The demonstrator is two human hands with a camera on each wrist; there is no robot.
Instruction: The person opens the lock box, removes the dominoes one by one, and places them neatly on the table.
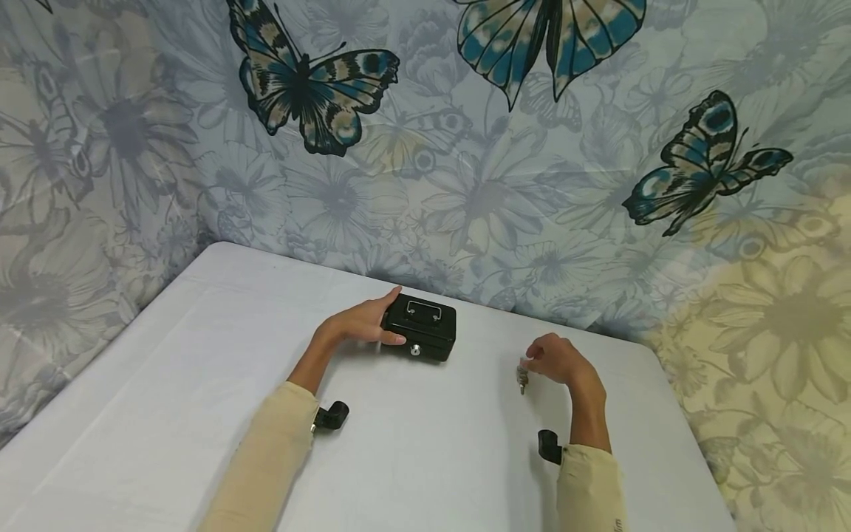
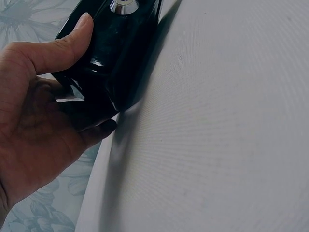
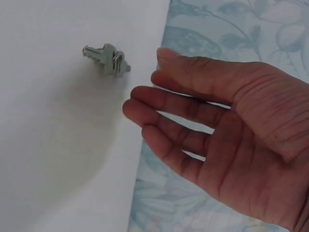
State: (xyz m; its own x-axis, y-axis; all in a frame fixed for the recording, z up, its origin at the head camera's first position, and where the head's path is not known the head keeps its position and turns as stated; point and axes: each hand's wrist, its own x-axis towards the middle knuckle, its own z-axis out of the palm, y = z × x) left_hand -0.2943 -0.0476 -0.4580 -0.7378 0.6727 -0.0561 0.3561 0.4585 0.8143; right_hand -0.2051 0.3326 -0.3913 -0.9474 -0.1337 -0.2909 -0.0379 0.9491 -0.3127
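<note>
Head view: left fingers (image 1: 391, 297) grip black box (image 1: 420, 330); right fingers (image 1: 535, 365) loosely bent beside keys (image 1: 522, 377).

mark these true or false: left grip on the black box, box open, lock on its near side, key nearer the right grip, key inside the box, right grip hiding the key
1. The left grip is on the black box. True.
2. The box is standing open. False: it is closed.
3. A silver lock shows on the box's near side. True.
4. The metal key is nearer to the right grip than to the left grip. True.
5. The key is inside the box. False: it is outside, to the right of the box.
6. The right grip hides the key. False: in the right wrist view, the key shows beyond the fingertips.
</note>
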